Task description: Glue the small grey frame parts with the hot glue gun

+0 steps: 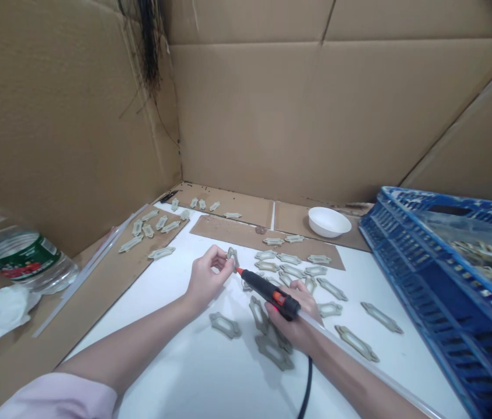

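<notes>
My left hand (207, 274) pinches a small pale grey-green frame piece (232, 254) between thumb and fingertips, standing it up above the white board. In my right hand (300, 320) is a black hot glue gun (267, 289) with an orange nozzle, pointed up and left. Its tip is at the lower edge of the held piece; whether they touch I cannot tell. A long translucent glue stick (342, 343) runs out of the gun's back, and a black cord (307, 387) hangs below. Several similar frame pieces (225, 325) lie around both hands, some partly hidden by the right one.
A blue plastic basket (420, 297) holding bagged pieces stands on the right. Near the back is a white bowl (329, 222). Cardboard strips (246, 233) carry more frame pieces. At the left lie a plastic bottle (31, 262) and crumpled tissue (12, 308). Cardboard walls (293, 116) enclose the work surface.
</notes>
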The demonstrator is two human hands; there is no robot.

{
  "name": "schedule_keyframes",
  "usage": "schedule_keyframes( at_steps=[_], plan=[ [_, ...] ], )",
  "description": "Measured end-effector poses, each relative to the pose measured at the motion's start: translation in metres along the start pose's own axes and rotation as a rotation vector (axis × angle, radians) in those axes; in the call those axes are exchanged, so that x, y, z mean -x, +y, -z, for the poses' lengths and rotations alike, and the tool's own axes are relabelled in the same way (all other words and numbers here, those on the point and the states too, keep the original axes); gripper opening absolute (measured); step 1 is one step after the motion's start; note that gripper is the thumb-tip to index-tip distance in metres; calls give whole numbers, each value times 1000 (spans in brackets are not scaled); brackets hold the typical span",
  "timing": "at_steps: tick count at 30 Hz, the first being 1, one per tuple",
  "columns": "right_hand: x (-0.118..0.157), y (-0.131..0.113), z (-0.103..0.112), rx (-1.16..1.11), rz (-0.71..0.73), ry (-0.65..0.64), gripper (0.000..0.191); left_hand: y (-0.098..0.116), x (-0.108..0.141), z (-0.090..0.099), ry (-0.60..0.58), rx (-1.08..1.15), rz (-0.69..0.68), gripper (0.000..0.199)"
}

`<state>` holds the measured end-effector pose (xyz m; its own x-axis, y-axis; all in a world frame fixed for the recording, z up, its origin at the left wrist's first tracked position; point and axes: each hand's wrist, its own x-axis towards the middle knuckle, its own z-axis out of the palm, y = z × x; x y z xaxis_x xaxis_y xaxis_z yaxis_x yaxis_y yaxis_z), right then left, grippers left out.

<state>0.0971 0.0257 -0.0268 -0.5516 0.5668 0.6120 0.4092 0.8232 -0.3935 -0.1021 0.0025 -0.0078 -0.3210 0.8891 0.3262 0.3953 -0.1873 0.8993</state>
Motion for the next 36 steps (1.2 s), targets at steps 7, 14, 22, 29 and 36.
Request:
schedule_keyframes(
  at_steps=[7,14,22,29,36],
  plan=[
    [-1,-1,1,24,-23,-22,26,-2,1,-1,-9,-8,-37,11],
    [-2,-1,2,49,-36,-57,26,-3,0,-1,-31,-33,-52,9],
    [-3,-3,4,64,-53,-29,29,-7,-3,3,-11,-24,-40,12],
    [-1,-1,2,24,-9,-2,26,-6,-1,2,-27,-30,-50,13],
    [-1,-1,3,28,-30,-36,27,-1,0,1,-35,-21,-49,13]
  ],
)
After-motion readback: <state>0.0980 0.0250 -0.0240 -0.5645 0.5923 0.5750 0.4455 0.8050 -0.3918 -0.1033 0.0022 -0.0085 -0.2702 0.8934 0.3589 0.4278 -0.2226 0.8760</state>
